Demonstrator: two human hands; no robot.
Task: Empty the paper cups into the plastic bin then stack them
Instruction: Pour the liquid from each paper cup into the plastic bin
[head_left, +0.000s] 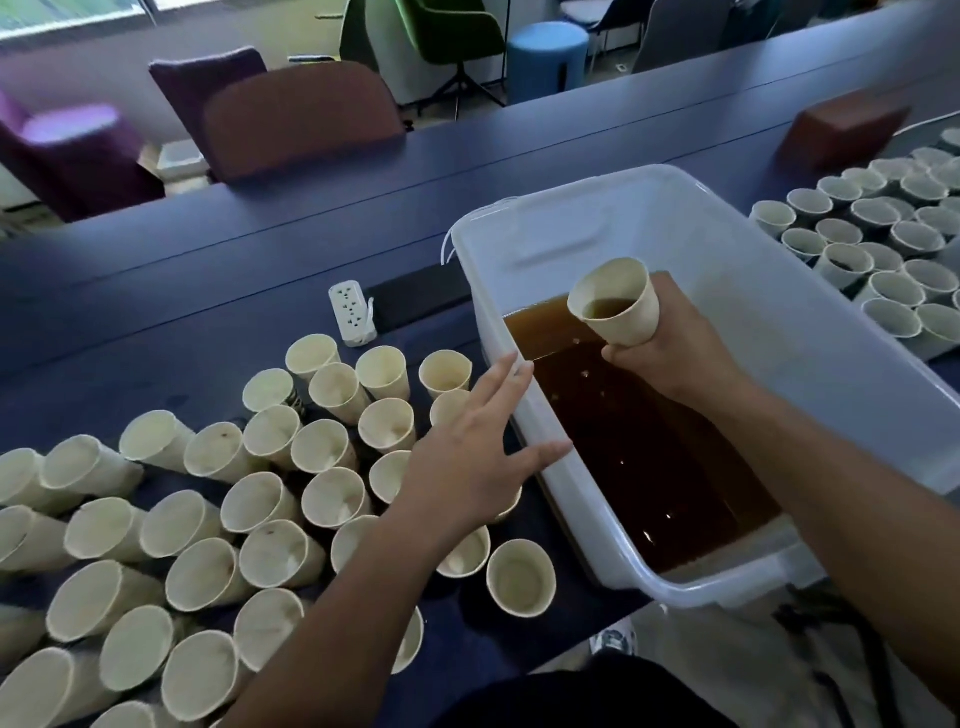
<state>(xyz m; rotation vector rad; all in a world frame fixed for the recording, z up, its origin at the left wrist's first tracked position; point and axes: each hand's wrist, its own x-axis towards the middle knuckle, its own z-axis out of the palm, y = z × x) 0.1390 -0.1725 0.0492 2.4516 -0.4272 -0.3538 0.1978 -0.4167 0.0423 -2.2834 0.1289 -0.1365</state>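
A long dark blue desk (218, 291) carries everything. On it stands one white plastic bin (810, 364), part filled with brown liquid (639, 441). Left of the bin lies a crowd of roughly forty empty paper cups (260, 519), too tightly packed to count exactly; right of it stands a second group (883, 244) of some thirty, running out of view. No writing is readable on any of them. The right hand (670, 353) has its fingers wrapped around one paper cup (615, 304), tilted above the liquid. The left hand (467, 457) hovers at the bin's near rim, fingers spread and holding nothing. One white power strip (353, 314) lies behind the left cups.
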